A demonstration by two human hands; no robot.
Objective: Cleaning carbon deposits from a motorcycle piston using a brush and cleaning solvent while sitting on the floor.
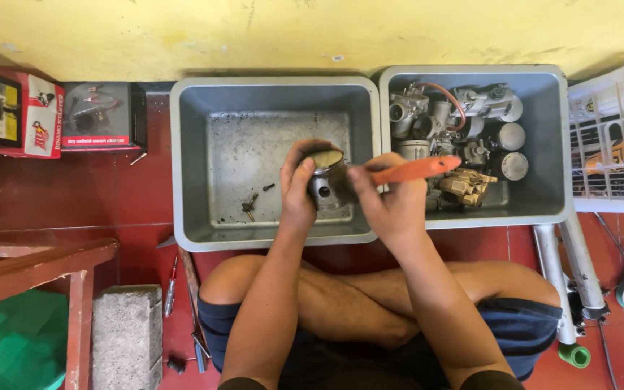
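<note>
Two grey plastic tubs fill the upper middle of the frame, set side by side against a yellow wall on a red floor. The left tub point(189, 166) is nearly bare, with a few small dark bolts point(252, 202) lying on its stained bottom at lower centre. The right tub point(554, 144), in the upper right of centre, holds a heap of metal engine parts point(464, 137): carburettor bodies, round silver caps and a brass-coloured piece toward its lower middle.

Below the tubs, at bottom centre, the person sits cross-legged in dark shorts, both forearms reaching up over the near rim of the left tub.

At the far right stands a white wire basket point(608, 152), with grey pipes point(568, 274) lying on the floor below it. At the upper left sit red and black boxes point(52, 112); at the lower left are a red wooden frame point(37, 271) and a grey concrete block point(128, 332).

The left hand point(299, 184) is closed around a metal piston point(326, 184), thumb and fingers wrapped over its left side, holding it above the right part of the left tub. The right hand point(391, 202) grips an orange-handled brush point(413, 170), whose handle points right over the seam between the tubs. Its working end meets the piston at the top right edge, just beside the left hand's fingertips.
</note>
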